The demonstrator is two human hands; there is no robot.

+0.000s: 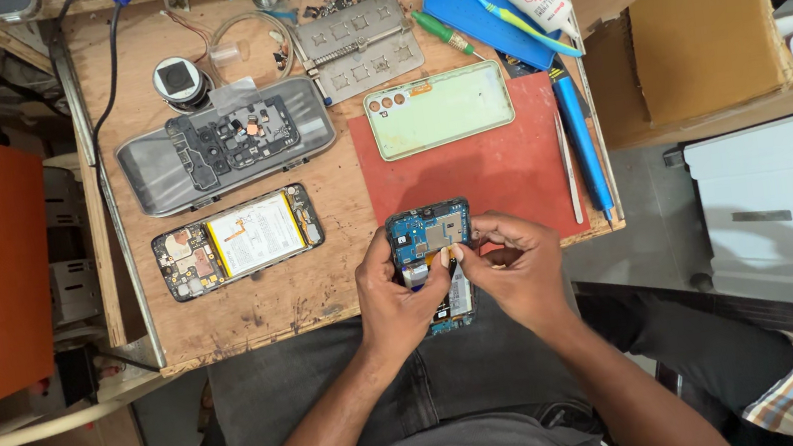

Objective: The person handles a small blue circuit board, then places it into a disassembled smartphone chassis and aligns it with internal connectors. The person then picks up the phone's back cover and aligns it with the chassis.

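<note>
Blue circuit board shows at the top of the opened phone [432, 261] that both hands hold at the near edge of the wooden surface [256, 306], just over the person's lap. The left hand [396, 299] wraps its left side, fingers closed around the frame. The right hand [514, 264] closes on the right side, its thumb and forefinger pinched together over the middle of the phone, near a small orange strip and a silvery part; what exactly they pinch is too small to tell.

Judging from how things lie, the stripping-down looks well advanced. This phone already has its back off and its board laid bare. A pale green back cover [439, 109] lies apart on the red mat [501, 170]. A second opened phone [237, 240], with its white battery showing, lies to the left on the wood. Behind it a grey tray [307, 148] carries a black inner frame [233, 142] and loose small parts. A blue tool [582, 145] and metal tweezers [567, 167] rest unused at the mat's right edge.

What seems left is the work inside the held phone itself: its board is in place, and nothing has been closed up.
</note>
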